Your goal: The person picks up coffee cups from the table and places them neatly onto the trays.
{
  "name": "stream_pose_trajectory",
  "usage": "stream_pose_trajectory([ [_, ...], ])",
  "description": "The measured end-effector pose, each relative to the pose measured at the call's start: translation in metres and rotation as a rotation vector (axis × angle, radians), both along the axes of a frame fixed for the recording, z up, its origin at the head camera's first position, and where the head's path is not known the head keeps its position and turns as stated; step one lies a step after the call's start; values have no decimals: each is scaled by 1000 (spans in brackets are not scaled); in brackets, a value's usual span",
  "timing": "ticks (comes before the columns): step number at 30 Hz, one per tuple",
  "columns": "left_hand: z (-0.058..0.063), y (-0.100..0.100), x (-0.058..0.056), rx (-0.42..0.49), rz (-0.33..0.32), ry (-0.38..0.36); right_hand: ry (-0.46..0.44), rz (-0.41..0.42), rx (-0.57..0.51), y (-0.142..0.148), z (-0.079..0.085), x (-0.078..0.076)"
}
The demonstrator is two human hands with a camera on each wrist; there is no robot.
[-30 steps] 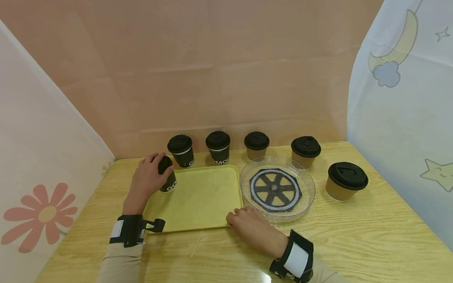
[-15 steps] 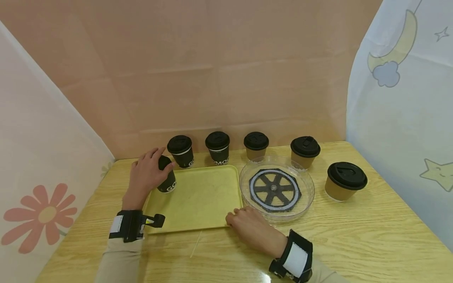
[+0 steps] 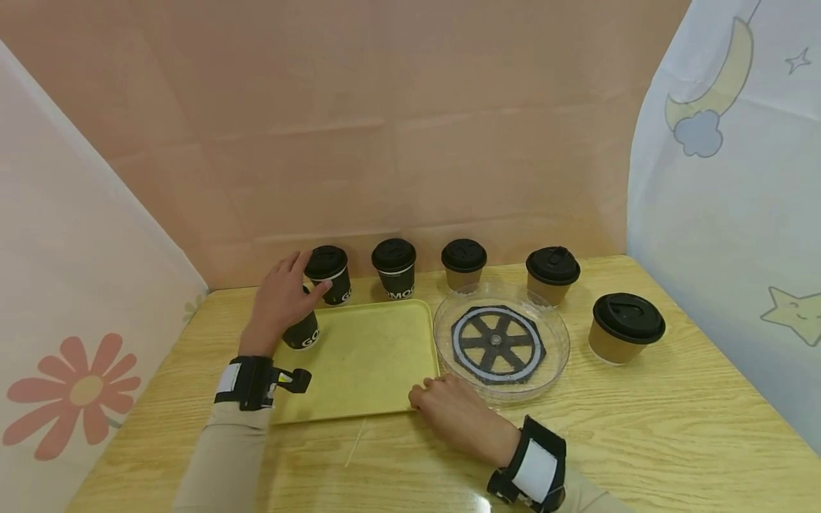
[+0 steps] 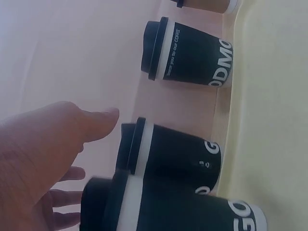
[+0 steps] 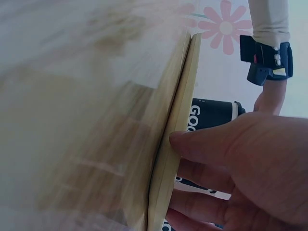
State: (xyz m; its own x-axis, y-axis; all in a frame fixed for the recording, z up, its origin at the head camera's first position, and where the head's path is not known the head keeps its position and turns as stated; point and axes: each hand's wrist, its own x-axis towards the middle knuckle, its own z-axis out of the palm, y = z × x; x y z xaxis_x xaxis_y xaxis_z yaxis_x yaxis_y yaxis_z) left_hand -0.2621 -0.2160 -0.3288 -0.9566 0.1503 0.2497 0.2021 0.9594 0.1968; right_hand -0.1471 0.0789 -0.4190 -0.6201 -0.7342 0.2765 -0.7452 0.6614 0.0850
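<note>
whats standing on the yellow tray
One black lidded cup stands at the yellow tray's far left corner. The left hand and wrist strap hide parts of that cup and the tray's left edge.

- Left sleeve (image 3: pixel 224 456): plain beige, long; cloth puckered just behind the band.
- Right sleeve (image 3: pixel 586 495): same beige, cut off by lower edge of head view.
- Left hand (image 3: pixel 279 303) and right hand (image 3: pixel 452 410): both bare.
- Left wristband (image 3: pixel 251 385): black, broad, with white rectangular patch (image 3: pixel 229 377) on its outer side.
- Left camera (image 3: pixel 298 381): small, black, rounded, on short black arm; yellow mark (image 3: pixel 282 378) beside it. Right wrist view adds small reddish spot (image 5: pixel 255 58) on the band.
- Right wristband (image 3: pixel 556 449): black, larger white panel (image 3: pixel 537 472).
- Right camera (image 3: pixel 500 486): black, compact; detail too small to read.
</note>
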Motion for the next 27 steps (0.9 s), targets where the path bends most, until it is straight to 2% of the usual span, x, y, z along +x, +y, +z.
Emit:
stream_pose_trajectory([
  [9, 4, 10, -16, -20, -26, -50, -1, 10, 0, 0, 0, -1],
  [13, 6, 12, -19, -16, -31, -78, -2, 12, 6, 0, -1, -1],
  [22, 5, 13, -28, -16, -50, -78, -4, 1, 15, 0, -1, -1],
  [27, 5, 14, -33, -30, -43, -106, -21, -5, 21, 0, -1, -1],
])
